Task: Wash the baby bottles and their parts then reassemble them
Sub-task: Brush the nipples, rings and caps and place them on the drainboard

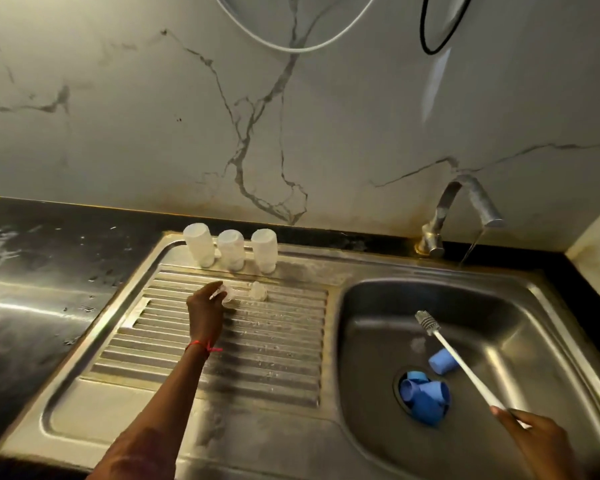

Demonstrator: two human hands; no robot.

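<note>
A steel sink point(378, 268) seen from above, with its ribbed drainboard point(274, 358) at 9 o'clock of the basin. Three cloudy white bottles point(231, 249) stand mouth-down in a close row along the drainboard's 12 o'clock edge, and the leftmost one leans. The left hand point(207, 306) reaches just below them, its fingertips pinching a small clear nipple point(227, 294) low over the ribs; whether the nipple touches them cannot be told. A second nipple point(258, 291), also clear, sits on the ribs at 3 o'clock of the hand, just beside the first. A red thread point(201, 346) circles the left wrist.

At 5 o'clock of the basin, the right hand point(537, 441) grips the end of a white brush point(459, 364). Its long handle slants over the basin, with the bristled head towards 11 o'clock. Blue caps point(425, 398) heap in the drain. One more cap point(442, 362) lies on its side at 1 o'clock of the heap, beside the handle. A tap point(465, 206) at 12 o'clock runs a thin stream.
</note>
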